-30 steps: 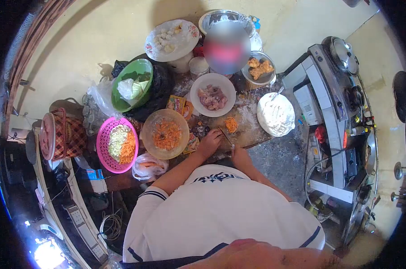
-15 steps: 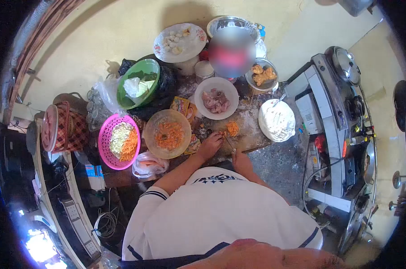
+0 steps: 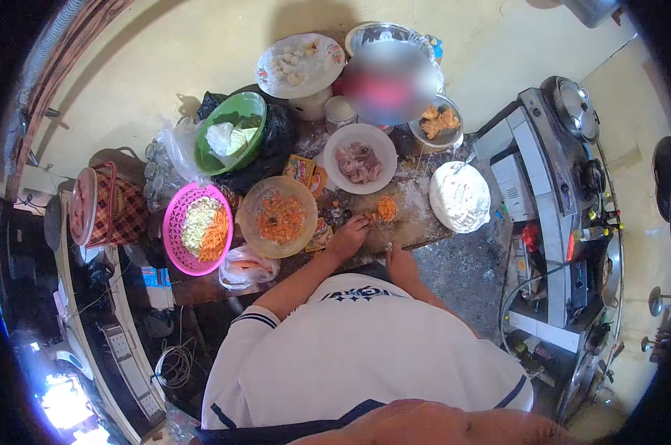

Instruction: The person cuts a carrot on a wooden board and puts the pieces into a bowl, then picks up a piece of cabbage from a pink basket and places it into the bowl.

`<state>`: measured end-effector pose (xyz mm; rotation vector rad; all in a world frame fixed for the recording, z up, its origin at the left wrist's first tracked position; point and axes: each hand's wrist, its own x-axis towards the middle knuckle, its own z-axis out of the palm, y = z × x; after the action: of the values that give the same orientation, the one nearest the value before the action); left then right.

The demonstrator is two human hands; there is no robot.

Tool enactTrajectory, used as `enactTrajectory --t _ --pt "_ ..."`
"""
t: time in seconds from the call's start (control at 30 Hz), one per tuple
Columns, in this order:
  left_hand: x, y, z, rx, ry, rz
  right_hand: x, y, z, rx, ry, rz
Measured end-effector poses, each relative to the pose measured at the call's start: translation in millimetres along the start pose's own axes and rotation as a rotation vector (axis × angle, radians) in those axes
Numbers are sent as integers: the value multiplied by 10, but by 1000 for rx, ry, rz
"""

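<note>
Knife (image 3: 384, 239) slants away from the person's right hand (image 3: 402, 265), whose grip is closed round the handle end; the blade looks thin and stiff, light enough to steer from the wrist, and the handle is the sound place to hold it, though damp fingers could make it slippery. Just beyond, the left hand (image 3: 350, 236) rests low at the chopping board (image 3: 417, 231), fingers bent beside a small orange piece (image 3: 372, 216), probably carrot, near the knife tip; whether they pinch it or merely press it down, one cannot tell. Such a piece should be firm and crisp, apt to roll or skid on a wet face; the hold belongs on its sides, fingertips tucked back from the edge.

Past the blade, on the board, sits the heap of orange shreds (image 3: 385, 209); it should be light, limp and loose, better gathered from beneath with a cupped palm than pinched from the top.

To the left on the worktop (image 3: 194, 288) stand a knotted plastic bag (image 3: 246, 268), a pink basket (image 3: 167, 222) of pale and orange shreds, and a wide bowl (image 3: 250, 241) of orange bits; the basket looks light, its rim likely to flex if lifted from one side. Farther off, a white bowl (image 3: 333, 172) holds raw meat, probably soft and slippery; to the right, a bowl of white powder (image 3: 460, 196) would best be taken by both sides, level, lest it spill.
</note>
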<state>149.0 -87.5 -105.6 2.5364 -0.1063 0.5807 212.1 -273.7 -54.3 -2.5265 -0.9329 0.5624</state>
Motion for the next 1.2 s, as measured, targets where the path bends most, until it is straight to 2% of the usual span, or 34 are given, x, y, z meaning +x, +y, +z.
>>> enactTrajectory --t 0.27,0.33,0.5,0.57,0.63,0.73,0.9,0.97,1.2 --pt "20 65 -24 -13 58 -10 0 -114 -129 3 -51 50" --pt "8 79 -24 -35 38 -66 28 -79 -85 -12 -59 47" --pt "-44 20 -25 -19 28 -19 102 -67 11 -60 -62 52" --pt "-47 22 -35 -11 44 -9 126 -153 -25 -63 -115 136" --pt "-60 35 -40 -23 -5 -71 161 -164 -4 -49 -105 134" --pt "-60 34 -3 -39 71 -46 206 -148 77 -49 -86 133" --pt "-17 96 -88 -11 45 -57 183 -69 136 -87 -55 78" --pt "-7 111 -128 5 49 -64 113 -65 139 -63 -84 158" --pt "-3 106 -112 -3 54 -50 -68 29 6 2 -72 52"
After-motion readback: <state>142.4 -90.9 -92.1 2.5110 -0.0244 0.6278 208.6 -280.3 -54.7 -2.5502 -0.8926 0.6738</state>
